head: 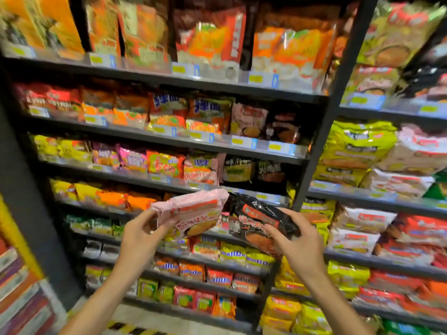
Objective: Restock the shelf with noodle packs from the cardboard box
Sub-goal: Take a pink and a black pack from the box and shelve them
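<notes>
My left hand [139, 234] grips a pink noodle pack [191, 213] by its left end, held up in front of the shelves. My right hand [296, 236] grips a black noodle pack [256, 221] with red lettering, thumb across its front. The two packs meet at their upper corners. Both are raised in front of the dark shelf unit [169, 139]. Packs of the same pink [248, 119] and black [281, 126] kinds stand two shelves higher. The cardboard box is out of view.
Dark metal shelves hold several rows of noodle packs in yellow, orange, red and green. A dark upright post [321, 141] divides the left bay from the right bay. Large multipacks [358, 151] fill the right bay. Price tags line the shelf edges.
</notes>
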